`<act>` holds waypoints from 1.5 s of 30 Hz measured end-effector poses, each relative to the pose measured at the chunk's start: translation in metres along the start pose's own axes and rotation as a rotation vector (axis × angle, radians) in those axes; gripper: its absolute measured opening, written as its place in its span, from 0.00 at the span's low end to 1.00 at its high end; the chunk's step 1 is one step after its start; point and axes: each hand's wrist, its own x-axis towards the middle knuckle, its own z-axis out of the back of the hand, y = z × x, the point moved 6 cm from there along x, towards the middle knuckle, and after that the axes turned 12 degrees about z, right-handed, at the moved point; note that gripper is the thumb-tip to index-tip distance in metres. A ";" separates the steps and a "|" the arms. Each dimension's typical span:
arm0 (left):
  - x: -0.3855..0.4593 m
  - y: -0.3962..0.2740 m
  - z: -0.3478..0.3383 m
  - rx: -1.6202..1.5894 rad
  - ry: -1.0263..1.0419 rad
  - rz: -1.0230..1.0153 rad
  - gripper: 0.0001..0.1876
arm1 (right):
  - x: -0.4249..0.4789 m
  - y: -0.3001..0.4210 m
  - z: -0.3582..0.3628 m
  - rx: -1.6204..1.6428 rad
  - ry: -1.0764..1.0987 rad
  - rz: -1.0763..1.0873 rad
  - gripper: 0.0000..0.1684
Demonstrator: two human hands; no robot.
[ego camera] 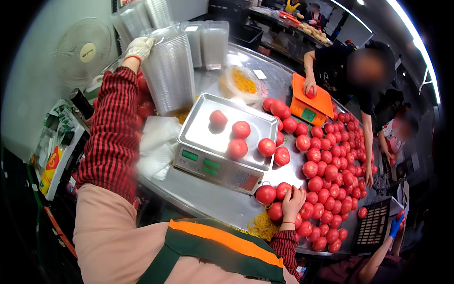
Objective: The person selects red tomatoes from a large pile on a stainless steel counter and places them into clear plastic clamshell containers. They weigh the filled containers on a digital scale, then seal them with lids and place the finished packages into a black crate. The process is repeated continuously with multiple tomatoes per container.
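My left hand (140,48), in a white knitted glove, grips the upper edge of a tall stack of clear plastic containers (170,71). Far over on the right, my bare right hand (294,203) rests with bent fingers against a tomato (283,191) at the near edge of the tomato pile (331,173). Whether those fingers hold it is hard to see. Between my hands stands a digital scale (212,168) with lit green displays. Several tomatoes lie apart on its steel pan (198,133), one of them (266,147) near the right rim.
Yellow rubber bands (263,227) lie near my right wrist; a bag (244,83) holds more. White padding sheets (158,142) sit left of the scale. Opposite, a co-worker's hand (310,85) holds a tomato over an orange scale (308,104). A black crate (372,223) and fan (85,53) flank the table.
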 end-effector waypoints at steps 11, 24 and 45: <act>-0.398 -0.063 0.006 -0.306 0.219 -0.957 0.08 | 0.010 0.078 0.036 0.764 0.040 0.037 0.22; -0.406 0.091 -0.066 -0.082 0.276 -0.067 0.16 | -0.036 0.112 -0.061 0.771 0.417 -0.116 0.21; -0.401 0.099 -0.078 -1.295 0.843 0.559 0.14 | -0.031 0.129 -0.045 0.698 0.386 -0.179 0.43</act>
